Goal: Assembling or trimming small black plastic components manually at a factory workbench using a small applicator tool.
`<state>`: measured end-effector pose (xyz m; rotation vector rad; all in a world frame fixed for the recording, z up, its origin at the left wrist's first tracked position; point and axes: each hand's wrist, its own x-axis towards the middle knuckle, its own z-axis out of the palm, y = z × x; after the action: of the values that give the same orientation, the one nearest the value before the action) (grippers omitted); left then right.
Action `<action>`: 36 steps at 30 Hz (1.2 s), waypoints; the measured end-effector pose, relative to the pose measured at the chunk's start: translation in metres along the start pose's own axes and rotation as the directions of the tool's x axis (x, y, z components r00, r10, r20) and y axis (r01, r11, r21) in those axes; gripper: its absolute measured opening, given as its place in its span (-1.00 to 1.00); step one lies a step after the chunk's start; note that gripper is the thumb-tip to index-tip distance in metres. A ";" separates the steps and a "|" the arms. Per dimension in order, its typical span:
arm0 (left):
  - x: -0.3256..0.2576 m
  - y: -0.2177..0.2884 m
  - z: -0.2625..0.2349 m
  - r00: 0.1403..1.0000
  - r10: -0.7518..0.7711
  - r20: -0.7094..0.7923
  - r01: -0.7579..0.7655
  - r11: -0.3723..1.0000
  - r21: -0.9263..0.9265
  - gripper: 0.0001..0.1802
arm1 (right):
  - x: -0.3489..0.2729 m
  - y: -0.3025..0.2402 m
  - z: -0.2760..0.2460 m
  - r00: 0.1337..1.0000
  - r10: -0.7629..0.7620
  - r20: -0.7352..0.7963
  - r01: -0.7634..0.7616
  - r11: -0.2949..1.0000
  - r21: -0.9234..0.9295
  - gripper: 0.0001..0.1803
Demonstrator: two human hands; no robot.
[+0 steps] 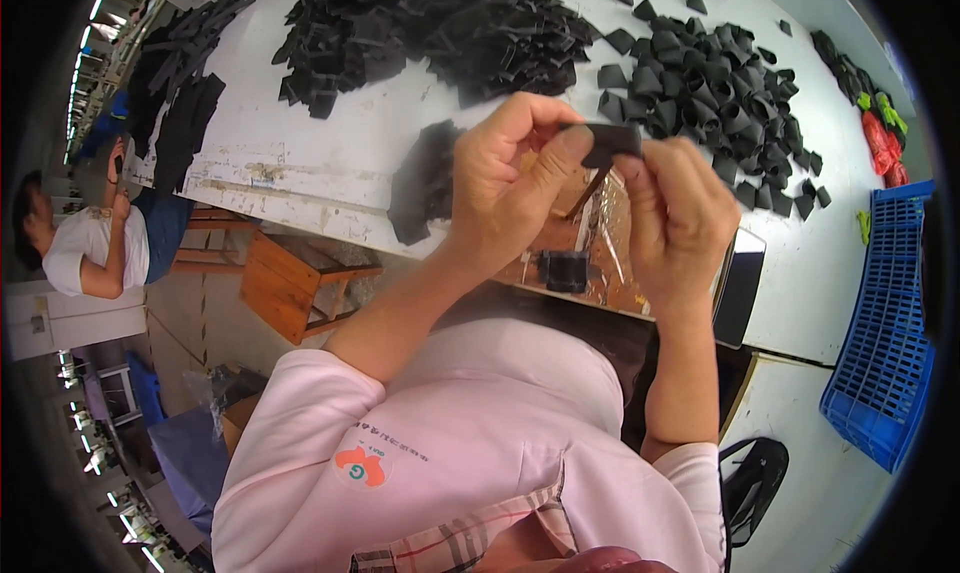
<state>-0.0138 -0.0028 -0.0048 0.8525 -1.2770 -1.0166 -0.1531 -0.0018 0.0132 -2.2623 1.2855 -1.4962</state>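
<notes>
Both my hands are raised over the table's front edge, pinching one small black fabric piece (612, 141) between them. My left hand (510, 178) grips its left end with thumb and fingertips. At the right end, the fingers of my right hand (680, 208) are closed on the same piece. Below lies a brown board (610, 238) covered in shiny clear film, with a small black piece (564, 271) on its near part. Left of my left hand is a low stack of black pieces (425, 183), partly hidden by the hand.
Flat black pieces (440, 33) are heaped at the back; curled black pieces (710, 88) are piled at right. Black strips (185, 63) lie far left. A dark flat device (742, 278) and blue crate (880, 323) are at right. Left stand a wooden stool (290, 283) and another person (105, 223).
</notes>
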 end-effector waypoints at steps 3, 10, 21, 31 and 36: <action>-0.036 -0.018 -0.006 0.988 -0.139 -0.075 0.145 0.985 0.096 -0.87 | 0.021 0.004 -0.017 0.938 0.318 0.136 -0.331 0.711 0.621 -0.81; -0.086 -0.079 -0.008 0.967 -0.172 0.188 -0.058 0.570 0.820 -0.80 | -0.013 0.049 -0.021 0.776 0.625 -0.087 -0.559 0.745 0.365 -0.69; -0.078 -0.039 0.011 0.815 -0.553 0.176 0.570 0.819 -0.065 -0.91 | -0.112 0.008 0.006 0.482 0.759 0.437 -0.695 0.027 0.719 -0.77; -0.055 -0.026 0.005 0.598 -0.670 0.439 0.800 0.464 -0.381 -0.81 | -0.095 0.018 -0.006 0.520 0.595 0.612 -0.626 -0.222 0.747 -0.65; -0.052 -0.028 0.001 0.600 -0.650 0.468 0.800 0.509 -0.318 -0.91 | -0.094 0.017 -0.006 0.513 0.576 0.637 -0.636 -0.243 0.732 -0.63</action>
<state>-0.0186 0.0367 -0.0490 0.8538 -0.7563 -2.1489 -0.1809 0.0564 -0.0582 -0.4803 0.7089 -1.1218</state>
